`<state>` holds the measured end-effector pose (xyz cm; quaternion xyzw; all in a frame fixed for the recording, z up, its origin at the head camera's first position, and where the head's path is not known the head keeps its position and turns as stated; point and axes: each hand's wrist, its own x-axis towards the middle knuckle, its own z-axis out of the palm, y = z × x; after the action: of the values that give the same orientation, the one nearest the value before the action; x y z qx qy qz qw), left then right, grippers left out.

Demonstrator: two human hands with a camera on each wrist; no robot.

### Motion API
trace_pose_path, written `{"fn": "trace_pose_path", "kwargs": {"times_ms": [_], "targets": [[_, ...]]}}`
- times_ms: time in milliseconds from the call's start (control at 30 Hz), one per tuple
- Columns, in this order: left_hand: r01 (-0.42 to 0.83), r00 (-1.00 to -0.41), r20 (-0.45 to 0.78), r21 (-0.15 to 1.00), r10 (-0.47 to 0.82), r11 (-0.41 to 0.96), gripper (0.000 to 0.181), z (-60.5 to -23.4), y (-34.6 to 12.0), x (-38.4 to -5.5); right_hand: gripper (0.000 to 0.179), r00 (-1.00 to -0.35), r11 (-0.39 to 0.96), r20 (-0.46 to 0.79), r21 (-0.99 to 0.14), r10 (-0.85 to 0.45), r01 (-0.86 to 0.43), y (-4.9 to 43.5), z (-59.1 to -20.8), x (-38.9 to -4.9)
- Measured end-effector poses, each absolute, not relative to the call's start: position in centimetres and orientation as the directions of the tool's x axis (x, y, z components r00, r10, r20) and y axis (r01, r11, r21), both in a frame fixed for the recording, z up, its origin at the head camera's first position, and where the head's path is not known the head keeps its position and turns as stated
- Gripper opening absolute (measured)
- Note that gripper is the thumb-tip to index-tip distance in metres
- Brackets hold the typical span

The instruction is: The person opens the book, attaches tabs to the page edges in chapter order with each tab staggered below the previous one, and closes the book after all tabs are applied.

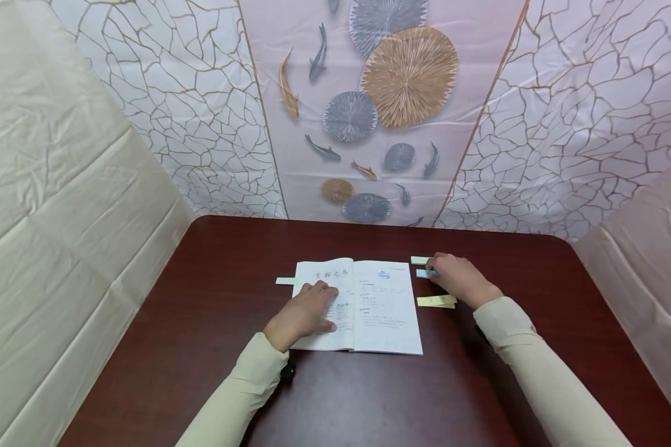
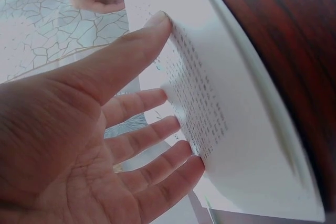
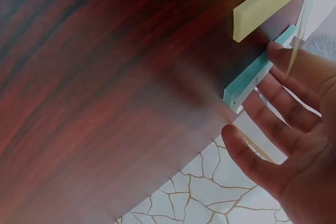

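Note:
An open book (image 1: 388,329) with printed pages lies on the dark table. My left hand (image 1: 307,313) rests on its left page with fingers spread; in the left wrist view, the thumb and fingertips (image 2: 178,124) touch the paper. Right of the book, my right hand (image 1: 461,279) pinches a blue sticky-note pad (image 1: 423,273), partly hidden by the fingers. In the right wrist view, the thumb sits at one long edge of this blue strip (image 3: 247,77), with the fingers at the other. A pale green pad (image 1: 419,261) lies just beyond, and yellow strips (image 1: 436,302) lie nearer.
A pale green sticky strip (image 1: 285,281) sticks out past the book's left edge. The reddish-brown table (image 1: 335,397) has rounded far corners. Behind it hangs a patterned cloth (image 1: 369,124), and pale fabric walls (image 1: 50,205) stand at both sides.

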<state>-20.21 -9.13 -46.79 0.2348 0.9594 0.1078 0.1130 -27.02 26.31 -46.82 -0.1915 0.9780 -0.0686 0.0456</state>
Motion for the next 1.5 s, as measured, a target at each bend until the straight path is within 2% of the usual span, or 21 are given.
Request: {"fn": "trace_pose_path", "kwargs": {"times_ms": [133,367,533,700,867,1067,1200,1333,1500], "targets": [[0.421,-0.864,-0.169,0.273,0.474,0.865,0.067,-46.8,-9.0,-20.4,0.015,-0.921,0.917,-0.064,-0.139,-0.385,-0.374,26.3,-46.4,-26.9],[0.405,-0.873,-0.151,0.301,0.463,0.863,0.066,-46.9,-9.0,-20.0,0.019,-0.905,0.886,-0.007,-0.21,-0.425,-0.414,24.1,-43.8,-24.2],[0.399,-0.88,-0.128,0.325,0.458,0.858,0.062,-46.9,-8.9,-19.9,0.02,-0.832,0.815,0.117,-0.168,-0.543,-0.555,20.7,-43.1,-21.4],[0.423,-0.871,-0.131,0.288,0.473,0.859,0.054,-46.6,-8.6,-19.9,0.018,-0.758,0.745,0.189,-0.146,-0.625,-0.651,17.8,-43.9,-19.4],[0.452,-0.85,-0.092,0.38,0.519,0.807,0.043,-46.4,-7.9,-20.0,0.015,-0.74,0.726,0.19,-0.149,-0.645,-0.672,16.2,-45.8,-18.7],[0.405,-0.898,0.058,0.499,0.437,0.766,0.032,-47.3,-6.3,-19.3,0.017,-0.74,0.741,0.206,-0.088,-0.64,-0.665,15.8,-47.2,-18.4],[0.396,-0.915,0.119,0.456,0.386,0.797,0.02,-47.6,-5.1,-18.9,0.021,-0.731,0.741,0.225,-0.05,-0.645,-0.669,15.8,-47.4,-18.4],[0.373,-0.927,0.126,0.389,0.352,0.843,0.008,-47.6,-4.1,-18.7,0.023,-0.733,0.745,0.226,-0.042,-0.642,-0.666,15.8,-47.4,-18.4],[0.326,-0.945,0.1,0.302,0.311,0.896,0.005,-47.6,-3.0,-18.7,0.027,-0.762,0.775,0.221,-0.039,-0.609,-0.63,16.3,-47.3,-18.2]]}}
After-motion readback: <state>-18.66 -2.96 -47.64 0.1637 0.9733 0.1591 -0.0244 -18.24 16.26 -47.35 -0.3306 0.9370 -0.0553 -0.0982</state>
